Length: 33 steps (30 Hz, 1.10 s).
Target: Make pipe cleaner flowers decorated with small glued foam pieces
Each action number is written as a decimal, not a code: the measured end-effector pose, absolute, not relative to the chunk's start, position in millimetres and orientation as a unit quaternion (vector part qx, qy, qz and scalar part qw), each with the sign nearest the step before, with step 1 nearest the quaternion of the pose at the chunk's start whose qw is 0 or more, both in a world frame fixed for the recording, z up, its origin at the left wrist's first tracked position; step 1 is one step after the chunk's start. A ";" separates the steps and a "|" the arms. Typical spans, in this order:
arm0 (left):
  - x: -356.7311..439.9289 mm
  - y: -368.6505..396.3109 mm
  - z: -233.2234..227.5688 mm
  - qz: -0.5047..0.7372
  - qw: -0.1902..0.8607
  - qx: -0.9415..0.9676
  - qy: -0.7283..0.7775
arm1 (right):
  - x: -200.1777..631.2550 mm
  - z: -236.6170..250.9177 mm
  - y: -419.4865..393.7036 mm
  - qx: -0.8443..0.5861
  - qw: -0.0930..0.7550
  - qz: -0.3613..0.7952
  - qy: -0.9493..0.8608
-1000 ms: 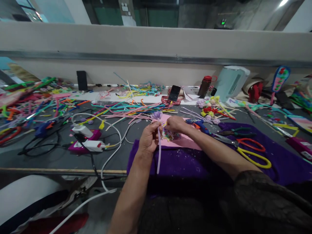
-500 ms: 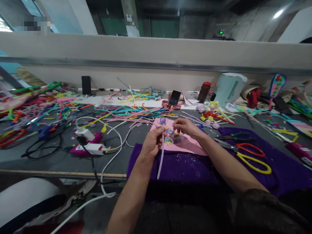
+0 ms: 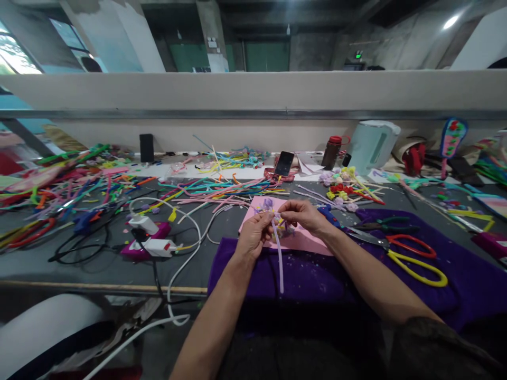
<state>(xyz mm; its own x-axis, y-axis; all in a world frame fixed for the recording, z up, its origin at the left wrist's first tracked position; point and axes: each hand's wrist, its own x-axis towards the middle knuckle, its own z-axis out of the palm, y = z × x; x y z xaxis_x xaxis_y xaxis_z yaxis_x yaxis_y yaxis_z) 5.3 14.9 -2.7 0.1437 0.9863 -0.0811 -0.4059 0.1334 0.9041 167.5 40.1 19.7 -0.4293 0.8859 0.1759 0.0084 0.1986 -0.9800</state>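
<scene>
My left hand (image 3: 252, 233) pinches a lilac pipe-cleaner flower (image 3: 281, 266) just below its purple head. Its long, fuzzy stem hangs down in front of the purple cloth (image 3: 312, 274). Close beside the flower head, my right hand (image 3: 304, 215) is closed in a pinch; whatever lies between its fingertips is too small to make out. Both hands are over a pink sheet (image 3: 315, 244), where small coloured trimmings are partly hidden by my fingers.
Scissors (image 3: 415, 268) and pliers (image 3: 390, 224) lie on the cloth at right. Behind are finished pipe-cleaner flowers (image 3: 344, 190), a phone (image 3: 284, 163), a bottle (image 3: 331, 153) and a kettle (image 3: 374, 146). Loose pipe cleaners (image 3: 233, 187), a power strip (image 3: 138, 250) and cables spread to the left.
My right hand has come leftward to the flower, closing the gap between the hands. My left hand has shifted slightly right, and the stem now hangs farther right.
</scene>
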 end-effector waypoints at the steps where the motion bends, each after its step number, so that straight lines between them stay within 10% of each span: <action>1: 5.3 15.0 -2.9 0.535 0.650 0.385 0.377 | 166.2 20.0 38.8 -0.341 0.408 0.530 -0.660; 18: 3.3 15.0 1.4 0.535 0.626 0.394 0.408 | 192.5 6.9 62.0 -0.401 0.323 0.400 -0.758; 33: 8.8 11.4 0.0 0.526 0.613 0.426 0.407 | 162.6 13.8 38.7 -0.354 0.426 0.392 -0.734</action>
<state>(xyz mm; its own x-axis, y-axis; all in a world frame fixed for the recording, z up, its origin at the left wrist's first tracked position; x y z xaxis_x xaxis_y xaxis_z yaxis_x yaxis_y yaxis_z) 8.8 11.4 0.0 0.1157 0.9920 -0.0510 -0.2974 0.0836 0.9511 162.6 38.7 13.8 -0.3857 0.8543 0.3484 0.1862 0.4419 -0.8775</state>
